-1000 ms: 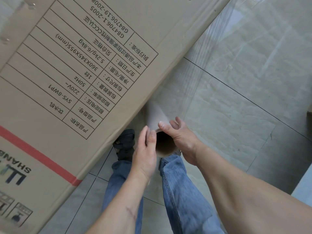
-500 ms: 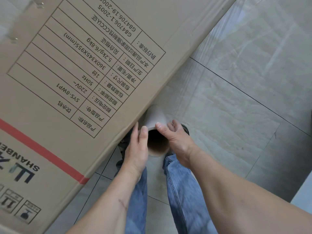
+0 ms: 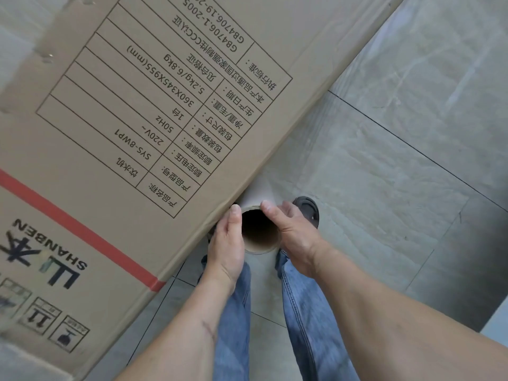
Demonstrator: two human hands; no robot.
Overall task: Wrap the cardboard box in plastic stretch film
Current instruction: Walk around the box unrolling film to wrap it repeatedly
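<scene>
**Wrapping under way, film roll down at the box's lower edge**

The cardboard box [image 3: 143, 127] fills the upper left of the head view, its printed specification panel facing the camera and a red stripe [image 3: 74, 229] crossing it lower down. It is the landmark for everything else here. Just beside its long lower-right edge the person holds the stretch film roll [image 3: 258, 229] end-on to the camera, so that the dark hollow of the cardboard core shows.

The left hand [image 3: 226, 251] lies along the core's left side, between roll and box, fingers fairly straight and pressed to the rim. The right hand [image 3: 291, 232] curls round the core's right side, thumb over the top rim. Both have hold of the roll; neither is on the box itself.

From the roll a pale sheet of film [image 3: 343, 127] appears to run up and away alongside the box edge, over the tiled floor [image 3: 412, 174], towards the far end of the box. At the box's upper-left corner the surface looks hazy and crinkled, which suggests a layer of film there already, though that part is blurred.

By my reading, the wrap has begun but is far from complete: the printed face looks mostly bare, and further passes round the box seem to be left, then the cut and the tucking-in of the tail.

Below the roll are the person's jeans [image 3: 310, 312] and a dark shoe [image 3: 308, 210].
</scene>
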